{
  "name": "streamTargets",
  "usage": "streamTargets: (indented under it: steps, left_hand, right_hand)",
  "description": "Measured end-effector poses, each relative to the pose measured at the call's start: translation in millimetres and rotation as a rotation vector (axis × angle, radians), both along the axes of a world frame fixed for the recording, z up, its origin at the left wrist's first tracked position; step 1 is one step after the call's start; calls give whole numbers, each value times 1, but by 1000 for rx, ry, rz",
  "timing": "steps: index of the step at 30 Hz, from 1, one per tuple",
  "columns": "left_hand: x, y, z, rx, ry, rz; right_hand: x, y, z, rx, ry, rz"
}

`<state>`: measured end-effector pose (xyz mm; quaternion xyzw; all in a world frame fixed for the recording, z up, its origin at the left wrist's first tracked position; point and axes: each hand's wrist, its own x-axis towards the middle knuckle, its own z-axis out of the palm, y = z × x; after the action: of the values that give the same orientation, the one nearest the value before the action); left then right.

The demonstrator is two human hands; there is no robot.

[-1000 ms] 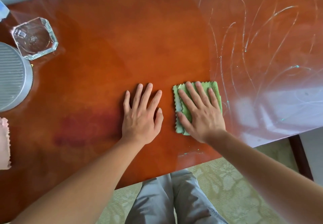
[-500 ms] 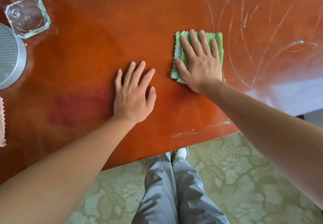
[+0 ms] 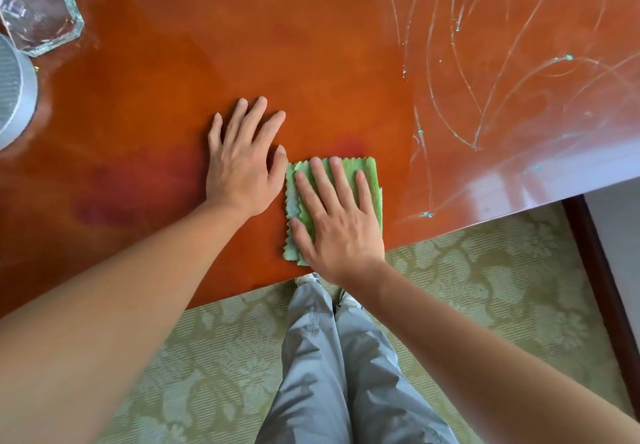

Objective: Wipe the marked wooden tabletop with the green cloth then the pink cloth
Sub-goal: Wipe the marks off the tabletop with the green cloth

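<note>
A folded green cloth (image 3: 370, 175) with zigzag edges lies on the glossy reddish wooden tabletop (image 3: 242, 45), close to its near edge. My right hand (image 3: 334, 215) presses flat on the cloth with straight, spread fingers. My left hand (image 3: 242, 163) rests flat on the bare wood just left of the cloth, its thumb almost touching the cloth's top left corner. Pale scribbled marks (image 3: 485, 73) with small teal flecks cover the right part of the tabletop. The pink cloth is out of view.
A clear faceted glass dish (image 3: 41, 14) sits at the far left corner, with a round grey ribbed object (image 3: 14, 97) below it at the left edge. The table's near edge runs diagonally; beneath it are green patterned carpet (image 3: 485, 288) and my grey trousers (image 3: 339, 367).
My right hand has slid the green cloth back toward the near table edge after pushing it away half a second ago. My left hand has stayed flat on the wood.
</note>
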<state>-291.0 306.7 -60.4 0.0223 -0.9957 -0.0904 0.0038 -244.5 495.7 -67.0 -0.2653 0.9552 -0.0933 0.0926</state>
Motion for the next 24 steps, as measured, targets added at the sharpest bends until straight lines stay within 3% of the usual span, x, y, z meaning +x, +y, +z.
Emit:
streamTargets:
  steps: [6,14,24]
  left_hand:
    - [1,5,4,4,5,9]
    - [-6,48,15,41,80,24]
    - [-39,103,4,43,-77,-121]
  right_hand:
    - [3,16,1,-21,-3,59]
    - [-16,77,2,11,38,-72]
    - [-38,123,2,71,42,-148]
